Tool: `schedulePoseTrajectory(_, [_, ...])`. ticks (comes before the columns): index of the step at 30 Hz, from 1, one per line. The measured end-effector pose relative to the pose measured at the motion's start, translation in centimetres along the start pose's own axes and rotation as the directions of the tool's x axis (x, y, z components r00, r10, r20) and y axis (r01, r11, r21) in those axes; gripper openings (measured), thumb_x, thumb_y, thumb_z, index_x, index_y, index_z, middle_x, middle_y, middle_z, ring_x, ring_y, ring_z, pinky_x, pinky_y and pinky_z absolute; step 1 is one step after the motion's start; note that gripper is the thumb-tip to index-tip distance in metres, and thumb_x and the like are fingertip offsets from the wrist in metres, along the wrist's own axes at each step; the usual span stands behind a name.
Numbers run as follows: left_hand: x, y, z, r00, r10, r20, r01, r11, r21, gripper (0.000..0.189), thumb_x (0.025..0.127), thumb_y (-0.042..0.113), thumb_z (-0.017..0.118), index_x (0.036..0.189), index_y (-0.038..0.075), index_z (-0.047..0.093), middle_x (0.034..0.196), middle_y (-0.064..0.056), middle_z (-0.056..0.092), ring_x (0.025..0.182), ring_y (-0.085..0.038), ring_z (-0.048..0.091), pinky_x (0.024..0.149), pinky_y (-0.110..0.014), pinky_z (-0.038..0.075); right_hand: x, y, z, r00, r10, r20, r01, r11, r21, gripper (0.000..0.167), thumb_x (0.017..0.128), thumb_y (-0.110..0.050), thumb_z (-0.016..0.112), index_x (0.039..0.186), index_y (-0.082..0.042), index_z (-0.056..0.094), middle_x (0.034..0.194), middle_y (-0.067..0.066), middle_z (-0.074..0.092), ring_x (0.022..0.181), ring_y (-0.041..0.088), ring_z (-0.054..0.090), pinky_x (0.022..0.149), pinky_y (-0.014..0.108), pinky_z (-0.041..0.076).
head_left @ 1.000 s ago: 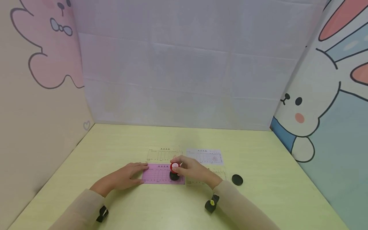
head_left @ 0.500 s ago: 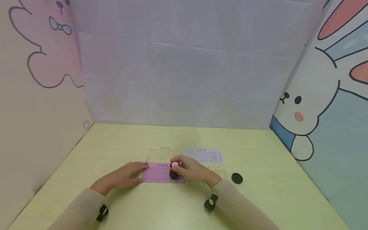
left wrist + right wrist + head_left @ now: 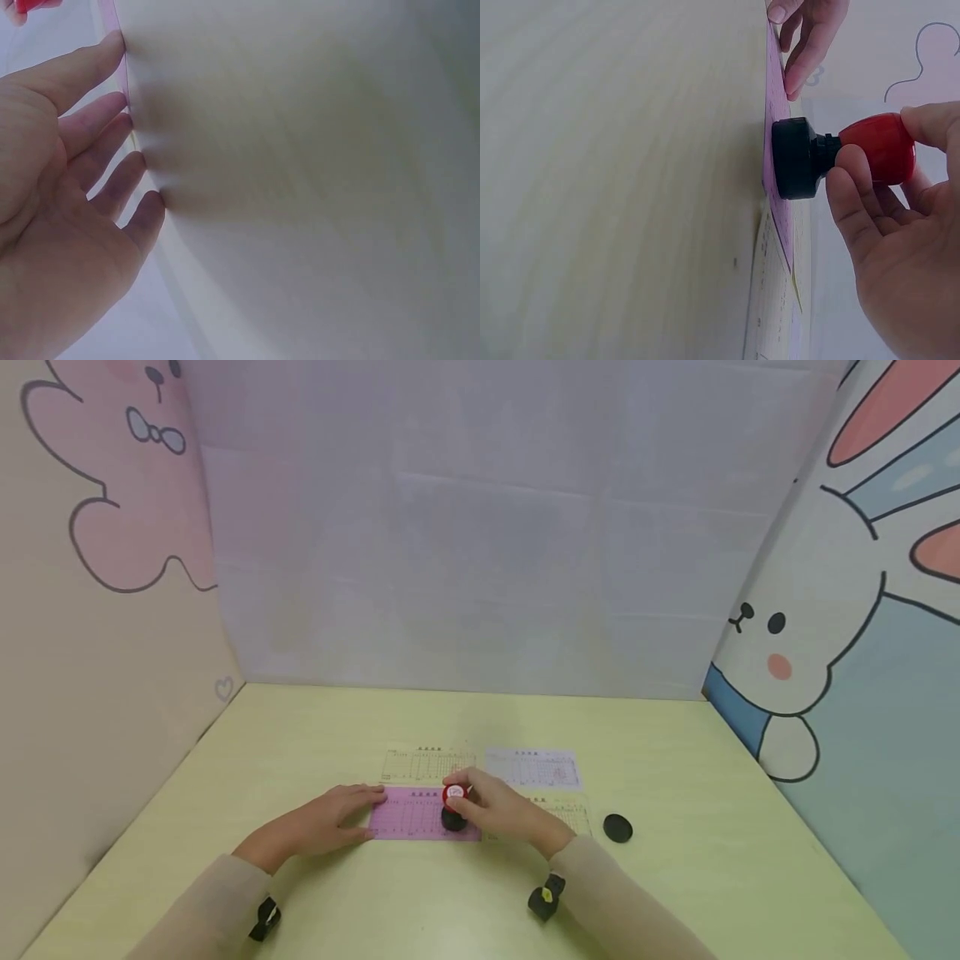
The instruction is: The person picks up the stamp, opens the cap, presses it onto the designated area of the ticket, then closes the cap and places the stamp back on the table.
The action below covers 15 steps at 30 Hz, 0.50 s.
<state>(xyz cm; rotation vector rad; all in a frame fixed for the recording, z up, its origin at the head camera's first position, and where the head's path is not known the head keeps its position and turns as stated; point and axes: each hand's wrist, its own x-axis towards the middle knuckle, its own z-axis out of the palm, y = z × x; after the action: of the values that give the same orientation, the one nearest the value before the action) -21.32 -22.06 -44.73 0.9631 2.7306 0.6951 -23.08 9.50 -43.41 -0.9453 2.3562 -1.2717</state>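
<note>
In the right wrist view my right hand grips the red knob of a stamp between thumb and fingers. The stamp's black base stands on the right part of a pink printed form. My left hand rests at the form's left end with its fingers fairly straight. In the left wrist view its fingertips touch down at the table and the pink edge. The stamp and right hand hide part of the pink form.
A cream form and a white form lie behind. Another cream form sits partly under my right hand. A round black cap lies on the table to the right. Walls stand behind and at both sides.
The stamp stays at the same spot on the pink form, with my right hand on its knob. Both hands have hardly moved; the view shifts slightly.
</note>
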Motion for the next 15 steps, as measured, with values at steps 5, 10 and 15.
schedulePoseTrajectory(5, [0.0,0.0,-0.1,1.0,-0.003,0.01,0.003,1.0,-0.019,0.057,0.097,0.026,0.067,0.142,-0.005,0.05,0.15,-0.023,0.044,0.137,-0.049,0.037,0.11,-0.064,0.029,0.0,-0.5,0.2,1.0,-0.013,0.0,0.013,0.998,-0.069,0.037,0.107,-0.024,0.05,0.134,0.002,0.05,0.112,0.003,0.062,0.089,0.01,0.054,0.075,0.024,0.048])
schedulePoseTrajectory(10, [0.0,0.2,-0.2,1.0,-0.012,0.013,0.012,1.0,-0.013,0.057,0.097,0.027,0.067,0.142,-0.004,0.051,0.15,-0.022,0.044,0.138,-0.048,0.037,0.11,-0.064,0.029,0.2,-1.0,0.3,1.0,0.002,-0.001,-0.002,0.993,-0.121,0.036,0.108,-0.022,0.048,0.135,0.002,0.048,0.116,0.002,0.061,0.095,0.008,0.055,0.082,0.023,0.047])
schedulePoseTrajectory(15, [0.1,0.3,-0.3,1.0,-0.017,0.017,0.017,1.0,-0.015,0.057,0.097,0.026,0.068,0.142,-0.004,0.051,0.151,-0.022,0.044,0.138,-0.048,0.036,0.11,-0.064,0.03,0.1,-1.1,0.3,1.0,0.017,-0.001,-0.017,0.994,-0.112,0.036,0.107,-0.021,0.049,0.135,0.003,0.048,0.117,0.002,0.061,0.096,0.008,0.055,0.084,0.023,0.047])
